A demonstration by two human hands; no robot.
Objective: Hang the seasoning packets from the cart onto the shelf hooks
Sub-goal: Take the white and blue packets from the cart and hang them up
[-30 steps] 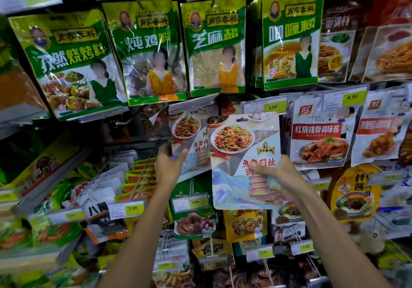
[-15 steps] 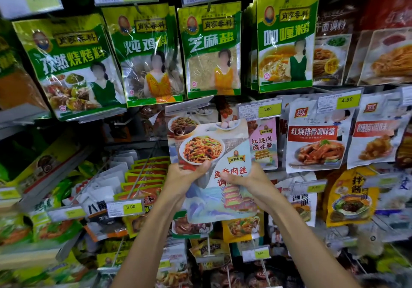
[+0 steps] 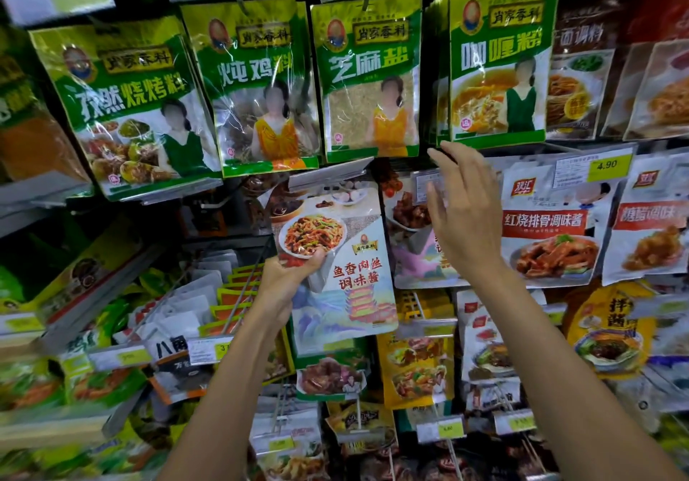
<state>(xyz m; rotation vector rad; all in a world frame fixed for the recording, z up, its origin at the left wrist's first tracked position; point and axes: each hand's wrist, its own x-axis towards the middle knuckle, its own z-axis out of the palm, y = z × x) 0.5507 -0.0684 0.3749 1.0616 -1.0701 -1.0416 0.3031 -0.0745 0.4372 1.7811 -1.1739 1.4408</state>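
A pale seasoning packet with a noodle-dish picture and red characters is held upright against the shelf by my left hand, which grips its left edge. Its top reaches up under a tilted price-tag holder. My right hand is raised to the right of the packet, fingers spread, holding nothing, in front of a hanging packet with a braised-meat picture. The hook itself is hidden behind the packets. No cart is in view.
Green seasoning packets hang in a row above. White rib-sauce packets hang to the right. Stacked packets on long hooks fill the lower left. Yellow price tags stick out from the hook ends.
My right hand let go of the packet and rose up to the right, fingers spread. My left hand now holds the packet alone, which shifted left toward the middle hook.
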